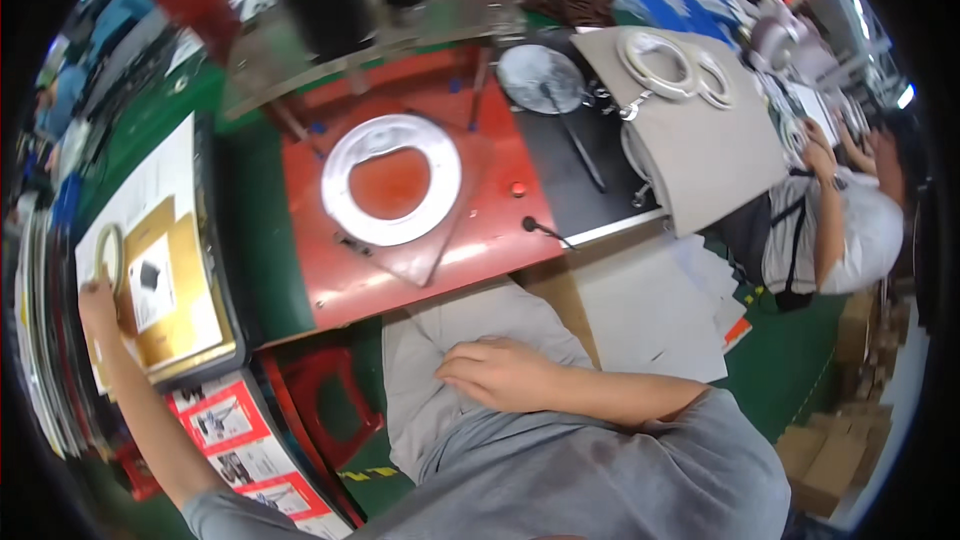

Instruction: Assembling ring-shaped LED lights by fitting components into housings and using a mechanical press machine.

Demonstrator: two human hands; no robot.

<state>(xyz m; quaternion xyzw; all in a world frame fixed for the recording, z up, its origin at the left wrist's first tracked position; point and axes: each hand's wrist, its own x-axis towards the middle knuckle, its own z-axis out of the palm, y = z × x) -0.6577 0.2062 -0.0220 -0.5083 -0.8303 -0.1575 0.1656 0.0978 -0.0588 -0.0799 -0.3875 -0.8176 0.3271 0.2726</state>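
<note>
Your right hand (500, 372) rests flat, empty, on your lap; left hand (97, 298) fingers a thin ring (108, 255) left of the desk's (330, 285) metal ring (390, 178), nothing lifted yet.

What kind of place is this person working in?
Probably a small factory or assembly workshop. A metal ring sits on a red press bed, more rings lie on a grey board nearby, and another worker sits at the next station.
</note>
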